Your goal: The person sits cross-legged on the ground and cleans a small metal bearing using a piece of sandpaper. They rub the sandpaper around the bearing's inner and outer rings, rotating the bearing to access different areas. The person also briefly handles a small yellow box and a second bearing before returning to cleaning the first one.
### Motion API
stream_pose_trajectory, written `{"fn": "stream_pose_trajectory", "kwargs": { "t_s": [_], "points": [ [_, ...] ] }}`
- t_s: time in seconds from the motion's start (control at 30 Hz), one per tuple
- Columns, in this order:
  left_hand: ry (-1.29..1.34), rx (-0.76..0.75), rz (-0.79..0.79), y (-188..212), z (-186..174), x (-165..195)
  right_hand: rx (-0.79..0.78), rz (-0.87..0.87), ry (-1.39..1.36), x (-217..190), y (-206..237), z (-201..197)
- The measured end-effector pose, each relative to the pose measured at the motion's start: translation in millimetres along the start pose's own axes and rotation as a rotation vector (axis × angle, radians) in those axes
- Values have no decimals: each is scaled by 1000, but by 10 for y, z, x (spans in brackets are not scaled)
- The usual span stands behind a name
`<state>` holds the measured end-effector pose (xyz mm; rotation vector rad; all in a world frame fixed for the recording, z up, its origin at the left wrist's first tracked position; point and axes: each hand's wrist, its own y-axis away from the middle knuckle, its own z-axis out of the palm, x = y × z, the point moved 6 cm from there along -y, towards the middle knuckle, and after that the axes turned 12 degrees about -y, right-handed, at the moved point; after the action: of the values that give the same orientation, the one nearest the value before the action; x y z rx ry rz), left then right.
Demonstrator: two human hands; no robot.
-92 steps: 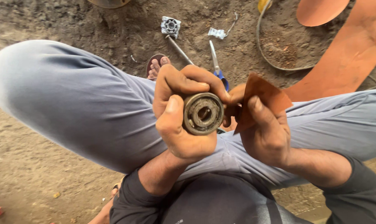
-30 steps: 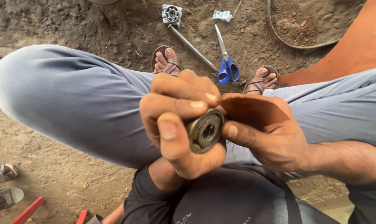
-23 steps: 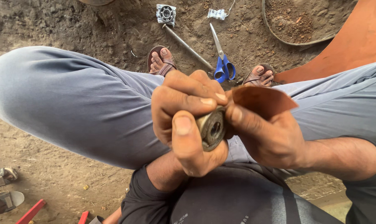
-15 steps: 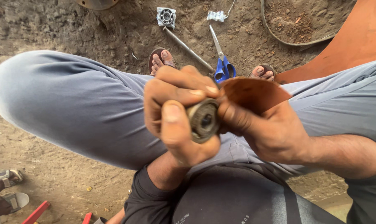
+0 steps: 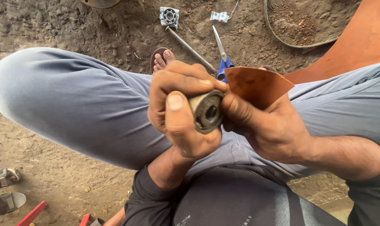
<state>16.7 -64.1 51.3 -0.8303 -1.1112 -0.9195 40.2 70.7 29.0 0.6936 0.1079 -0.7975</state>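
Observation:
My left hand (image 5: 179, 111) is wrapped around a round metal bearing (image 5: 207, 111), its dark bore facing up toward me. My right hand (image 5: 265, 125) pinches a brown piece of sandpaper (image 5: 257, 86) and presses it against the bearing's right side. Both hands are held over my lap, above my grey trouser legs (image 5: 72, 104). The far side of the bearing is hidden by my fingers.
On the dirt ground beyond my knees lie blue-handled scissors (image 5: 222, 54), a metal rod (image 5: 190, 48), a small square housing with a bearing (image 5: 169, 16) and a white scrap (image 5: 220, 16). An orange sheet (image 5: 361, 37) lies at the right. Another person's sandalled feet (image 5: 3, 192) show at the lower left.
The bearing has been turned in my left hand, from face-on to tilted edge-on, while my right hand keeps the sandpaper against it. The camera view shifted slightly.

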Motion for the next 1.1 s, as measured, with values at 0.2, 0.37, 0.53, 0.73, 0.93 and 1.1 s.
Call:
{"fn": "stream_pose_trajectory", "kwargs": {
  "t_s": [0.2, 0.37, 0.53, 0.73, 0.93, 1.1],
  "points": [
    [-17, 16, -124, 18, -25, -88, 34, -42, 41, 21, 0, 52],
    [-95, -132, -120, 105, 23, -57, 29, -51, -181, 74, 45, -39],
    [6, -91, -185, 119, 42, -82, 248, -5, -125, 105, 1, -201],
    [292, -28, -178, 127, -10, 24, 23, 60, -127, 75, 41, -53],
    [280, 1, -175, 158, -53, 108, -33, 118, 28, 150, 121, -140],
    [184, 14, -163, 169, -74, 196, -88, 179, 7, 212, 105, -145]
  ]
}}
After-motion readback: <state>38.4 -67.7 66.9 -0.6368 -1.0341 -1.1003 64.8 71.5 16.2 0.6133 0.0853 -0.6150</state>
